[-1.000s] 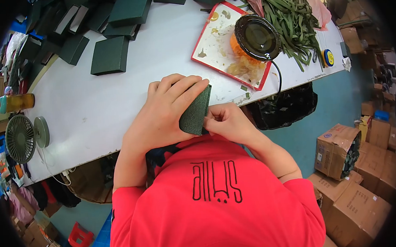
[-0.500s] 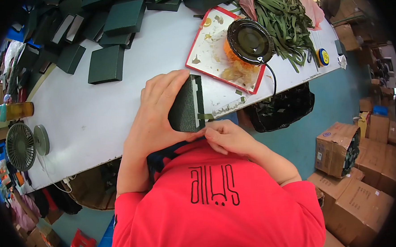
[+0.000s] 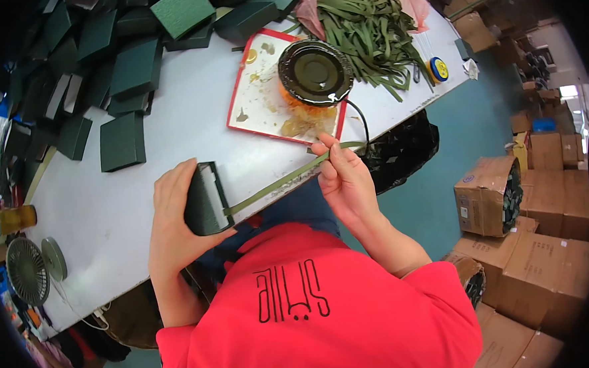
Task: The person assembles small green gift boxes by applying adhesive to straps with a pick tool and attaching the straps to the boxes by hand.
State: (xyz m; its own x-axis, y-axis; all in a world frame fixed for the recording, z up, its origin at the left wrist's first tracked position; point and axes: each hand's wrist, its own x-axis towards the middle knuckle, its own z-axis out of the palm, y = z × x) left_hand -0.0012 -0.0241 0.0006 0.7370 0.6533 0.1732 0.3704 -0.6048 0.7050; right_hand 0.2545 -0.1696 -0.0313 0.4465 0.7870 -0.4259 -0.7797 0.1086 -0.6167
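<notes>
A dark green box (image 3: pixel 204 202) stands on edge near the table's front edge, and my left hand (image 3: pixel 176 213) is wrapped round its left side. From the slot on the box's right side runs a green ribbon (image 3: pixel 274 185), stretched up and to the right. My right hand (image 3: pixel 344 171) pinches this ribbon between thumb and fingers, in front of the red-edged tray. On that tray (image 3: pixel 253 93) sits a round black pot (image 3: pixel 315 73) of dark, shiny liquid, with amber stains around it.
Many green boxes (image 3: pixel 122 141) lie at the back left. Green ribbons (image 3: pixel 366 33) spill from a pink bag beyond the pot. A black cable (image 3: pixel 364 122) hangs over the edge by a black bag (image 3: pixel 406 151). A fan (image 3: pixel 28 271) stands at far left; cartons (image 3: pixel 488 197) are at right.
The view has shifted. My left hand and the box are farther left. My right hand has moved away from the box, up and right, with the ribbon now drawn out long between them.
</notes>
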